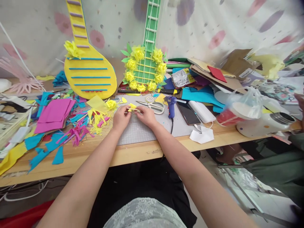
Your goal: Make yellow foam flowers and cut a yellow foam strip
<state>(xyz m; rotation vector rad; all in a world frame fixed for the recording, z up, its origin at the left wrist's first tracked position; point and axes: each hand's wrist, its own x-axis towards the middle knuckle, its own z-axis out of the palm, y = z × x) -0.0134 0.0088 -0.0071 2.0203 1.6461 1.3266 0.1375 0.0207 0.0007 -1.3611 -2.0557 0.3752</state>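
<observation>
Yellow piece (132,106), stick (134,109) pinched between left hand (121,117), right hand (145,116); red cup (227,117) in bag (253,97).

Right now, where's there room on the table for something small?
On the grey mat, just in front of the left hand and right hand, between the forearms. Also bare wood between the blue scrap and left forearm. It's crowded farther left with paper scraps, and back right with cardboard.

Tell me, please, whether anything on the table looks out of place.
The scraps do: pink, blue and yellow bits lie jumbled left of the left hand, some near the front edge of the table, looking untidy beside the stacked pink sheets.
</observation>
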